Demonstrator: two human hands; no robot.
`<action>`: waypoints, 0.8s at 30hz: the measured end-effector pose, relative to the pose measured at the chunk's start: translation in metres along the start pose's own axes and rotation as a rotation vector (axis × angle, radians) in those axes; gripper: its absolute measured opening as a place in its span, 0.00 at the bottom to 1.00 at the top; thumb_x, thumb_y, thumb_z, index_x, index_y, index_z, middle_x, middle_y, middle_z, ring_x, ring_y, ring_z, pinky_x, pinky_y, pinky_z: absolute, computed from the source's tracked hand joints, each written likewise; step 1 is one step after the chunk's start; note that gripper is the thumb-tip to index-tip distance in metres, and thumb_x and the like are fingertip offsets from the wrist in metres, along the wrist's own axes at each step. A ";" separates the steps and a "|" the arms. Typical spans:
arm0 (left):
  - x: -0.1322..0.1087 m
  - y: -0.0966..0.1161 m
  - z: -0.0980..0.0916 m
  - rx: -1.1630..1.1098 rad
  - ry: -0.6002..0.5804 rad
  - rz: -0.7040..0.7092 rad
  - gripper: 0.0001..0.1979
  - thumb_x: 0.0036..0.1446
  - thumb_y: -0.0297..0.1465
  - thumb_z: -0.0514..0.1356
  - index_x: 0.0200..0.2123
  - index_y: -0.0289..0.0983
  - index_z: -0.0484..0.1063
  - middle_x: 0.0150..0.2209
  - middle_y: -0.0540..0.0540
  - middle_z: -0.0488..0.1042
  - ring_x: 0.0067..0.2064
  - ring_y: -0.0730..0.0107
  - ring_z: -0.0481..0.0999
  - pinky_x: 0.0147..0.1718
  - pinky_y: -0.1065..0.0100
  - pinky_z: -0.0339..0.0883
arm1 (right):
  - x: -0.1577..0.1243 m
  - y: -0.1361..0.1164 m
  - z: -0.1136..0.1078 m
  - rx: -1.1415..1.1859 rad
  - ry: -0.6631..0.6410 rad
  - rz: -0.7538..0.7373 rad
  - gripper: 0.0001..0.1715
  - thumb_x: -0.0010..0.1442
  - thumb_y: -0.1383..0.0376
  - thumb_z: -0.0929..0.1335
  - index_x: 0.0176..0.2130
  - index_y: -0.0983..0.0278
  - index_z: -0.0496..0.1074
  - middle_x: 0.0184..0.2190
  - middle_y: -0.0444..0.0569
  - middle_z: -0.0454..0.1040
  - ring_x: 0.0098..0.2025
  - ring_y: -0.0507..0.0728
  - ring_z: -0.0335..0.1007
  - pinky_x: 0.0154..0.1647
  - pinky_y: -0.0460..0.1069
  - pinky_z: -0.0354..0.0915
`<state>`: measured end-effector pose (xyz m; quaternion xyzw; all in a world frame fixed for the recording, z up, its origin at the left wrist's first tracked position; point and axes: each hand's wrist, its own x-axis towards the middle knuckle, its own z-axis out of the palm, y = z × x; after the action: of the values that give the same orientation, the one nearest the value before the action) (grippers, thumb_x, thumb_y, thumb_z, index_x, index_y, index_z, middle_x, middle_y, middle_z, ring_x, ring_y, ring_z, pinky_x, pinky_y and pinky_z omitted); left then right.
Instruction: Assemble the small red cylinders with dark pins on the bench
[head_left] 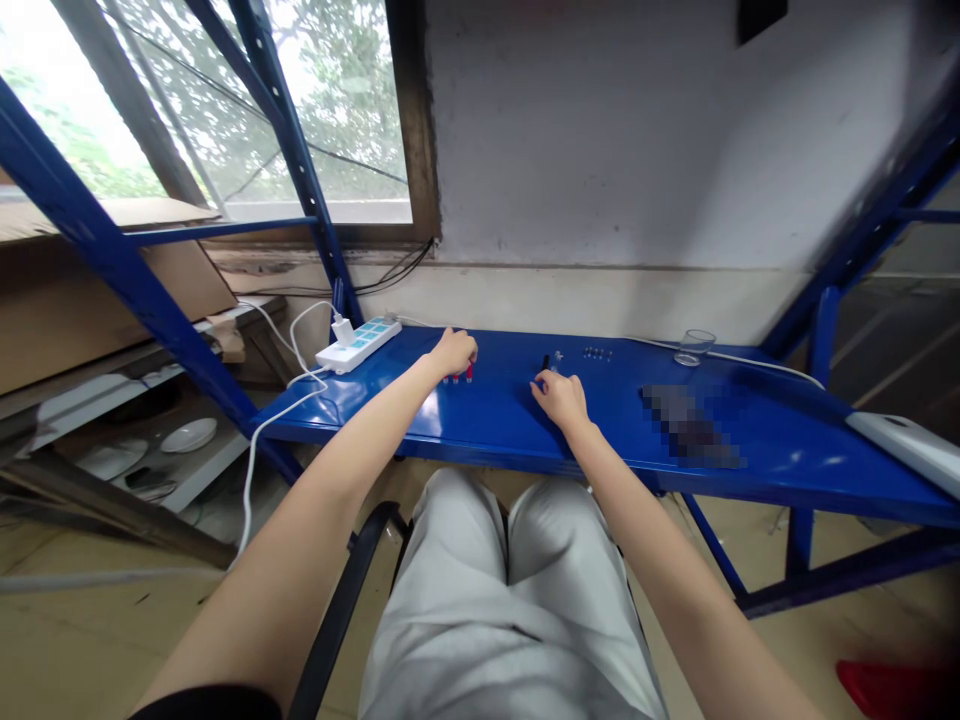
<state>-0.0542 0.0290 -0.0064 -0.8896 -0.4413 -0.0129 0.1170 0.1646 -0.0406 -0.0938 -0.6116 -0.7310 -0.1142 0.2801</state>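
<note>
Over the left part of the blue table (510, 412), my left hand (454, 352) is closed with its fingers pointing down. Small red-and-clear pieces (470, 372) stand right beneath and beside those fingertips; whether one is pinched is hidden. My right hand (562, 397) rests low at the table's middle, fingers curled together. Just beyond its fingertips is a small black cylindrical piece (545, 362), with a tiny clear or metallic part (557, 356) beside it. What the right fingers hold, if anything, is too small to make out.
A row of several tiny metallic parts (598, 353) lies farther right. Behind it stands a clear glass cup (694, 346). A blurred dark object (690, 425) and a white device (907, 450) lie to the right. A white power strip (360, 345) with cords sits at the left end.
</note>
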 end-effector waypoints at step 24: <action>-0.002 -0.009 -0.002 -0.030 -0.062 -0.024 0.12 0.43 0.23 0.55 0.31 0.38 0.75 0.33 0.44 0.78 0.41 0.63 0.72 0.44 0.62 0.53 | 0.000 0.000 -0.002 0.014 -0.025 0.017 0.12 0.59 0.63 0.59 0.33 0.64 0.69 0.26 0.48 0.73 0.27 0.54 0.66 0.33 0.48 0.48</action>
<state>-0.0623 0.0320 -0.0025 -0.8859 -0.4549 0.0065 0.0899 0.1649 -0.0420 -0.0919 -0.6172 -0.7301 -0.0991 0.2761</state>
